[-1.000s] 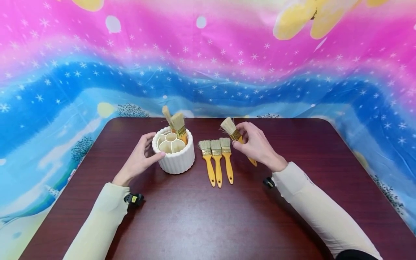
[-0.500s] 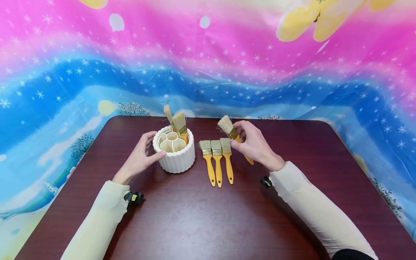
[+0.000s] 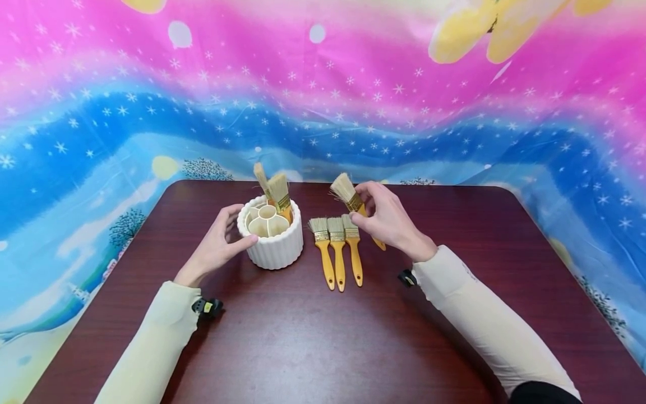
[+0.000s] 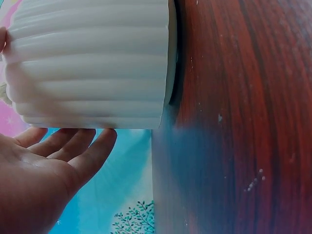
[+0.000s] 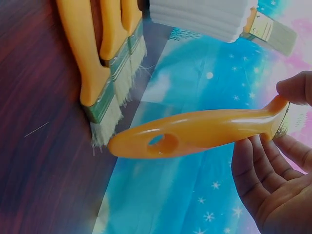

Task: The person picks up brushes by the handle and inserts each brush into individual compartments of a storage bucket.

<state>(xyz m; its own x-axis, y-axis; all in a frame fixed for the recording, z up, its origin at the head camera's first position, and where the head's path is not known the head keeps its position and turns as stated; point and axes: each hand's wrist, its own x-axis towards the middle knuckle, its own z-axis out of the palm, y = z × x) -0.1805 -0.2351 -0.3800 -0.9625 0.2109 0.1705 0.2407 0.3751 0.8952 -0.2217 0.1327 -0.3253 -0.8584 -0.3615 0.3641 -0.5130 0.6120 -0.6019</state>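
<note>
A round white brush holder [image 3: 275,253] with fluted sides and a petal-shaped divider stands left of centre. My left hand [image 3: 213,244] holds its left side, thumb at the rim and fingertips against the wall in the left wrist view. Two bristle paintbrushes [image 3: 280,191] stand in the holder's back right part, bristles up. My right hand [image 3: 391,221] pinches another paintbrush [image 3: 344,187] near its metal band, bristles up and tilted left. The right wrist view shows its yellow handle [image 5: 195,131] hanging above the table. Below and left of it, three matching paintbrushes [image 3: 339,264] lie side by side.
The dark red-brown table [image 3: 303,348] reaches back to a colourful snowflake-printed cloth [image 3: 323,101]. A small black device [image 3: 207,307] sits at the left wrist, and another black device [image 3: 407,278] at the right wrist.
My right hand has moved left with the paintbrush, bringing its bristles over toward the row of lying brushes. The left hand and the holder have stayed in place.
</note>
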